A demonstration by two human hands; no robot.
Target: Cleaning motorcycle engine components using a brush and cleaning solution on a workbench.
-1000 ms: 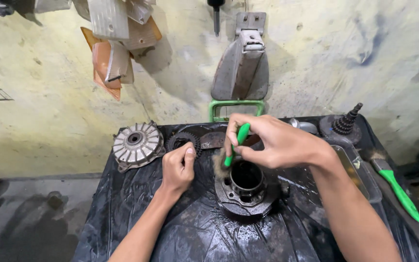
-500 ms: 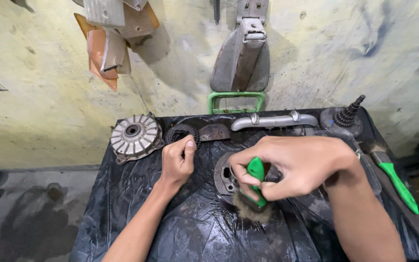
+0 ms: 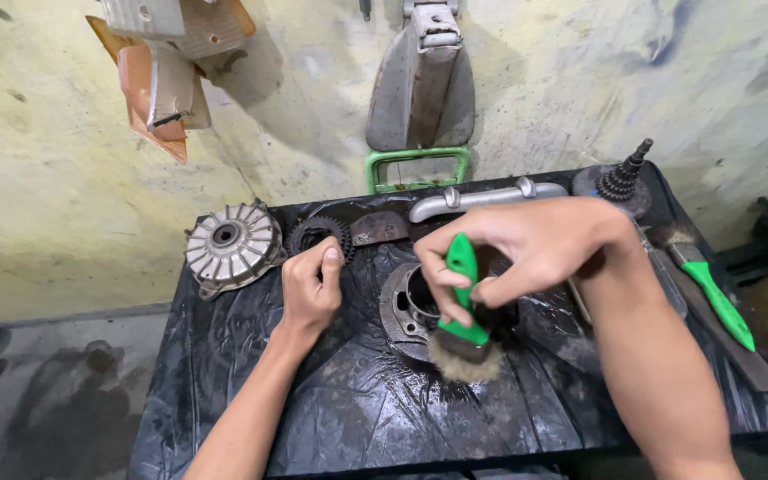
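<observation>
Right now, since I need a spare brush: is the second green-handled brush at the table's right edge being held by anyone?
No, the second green-handled brush lies alone on the table; the right hand grips a different one.

Finned hub (image 3: 229,246), gear (image 3: 320,233), metal pipe (image 3: 486,198) and spare brush (image 3: 713,293) lie behind

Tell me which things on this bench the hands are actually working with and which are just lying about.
In use:
right hand gripping the green-handled brush
round dark engine part under the brush
left hand, fist resting on the black plastic sheet

Lying about:
finned silver hub
black sprocket
grey metal handle
gear shaft
second green brush
</observation>
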